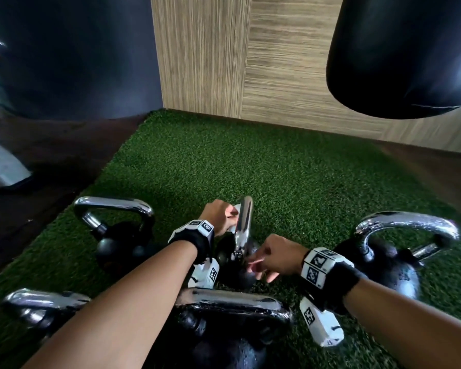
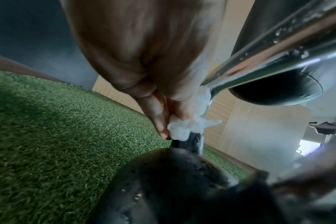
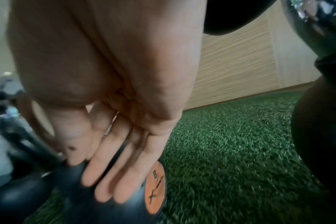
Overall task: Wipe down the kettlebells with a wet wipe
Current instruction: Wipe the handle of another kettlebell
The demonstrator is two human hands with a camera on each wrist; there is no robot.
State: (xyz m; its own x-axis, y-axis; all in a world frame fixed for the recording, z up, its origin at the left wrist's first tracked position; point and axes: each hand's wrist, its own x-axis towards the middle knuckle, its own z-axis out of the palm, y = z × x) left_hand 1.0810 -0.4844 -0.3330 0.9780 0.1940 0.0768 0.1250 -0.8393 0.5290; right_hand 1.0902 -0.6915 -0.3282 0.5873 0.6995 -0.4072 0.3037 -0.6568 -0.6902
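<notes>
Left hand point(image 1: 218, 217) first: we have it just below the middle of the head view, fingers pinched round a crumpled white wet wipe point(image 2: 184, 128) and pressing it against the chrome handle point(image 1: 244, 222) of the small centre kettlebell point(image 1: 237, 265). Our right hand point(image 1: 274, 258) sits lower and to the right, fingers straight and laid flat on that kettlebell's black ball beside an orange round label point(image 3: 156, 188), grasping nothing, only steadying.

How will it handle? We judge this one heavy for its size and rigid, so it should stay put under wiping, though a round ball on turf point(image 1: 264, 169) can rock; the flat palm looks like the answer to that. Droplets show on the chrome in the left wrist view, so we expect the handle to be slick: better to take hold at the ball or low on the handle's legs than on the wet bar. The wipe is soft, limp and light, and needs bunching to keep pressure on.

Around it stand four more kettlebells: one at middle left point(image 1: 117, 235), one at lower left point(image 1: 45, 304), one at bottom centre point(image 1: 232, 328), one at right point(image 1: 394, 259). A black punching bag point(image 1: 405, 54) hangs at upper right.
</notes>
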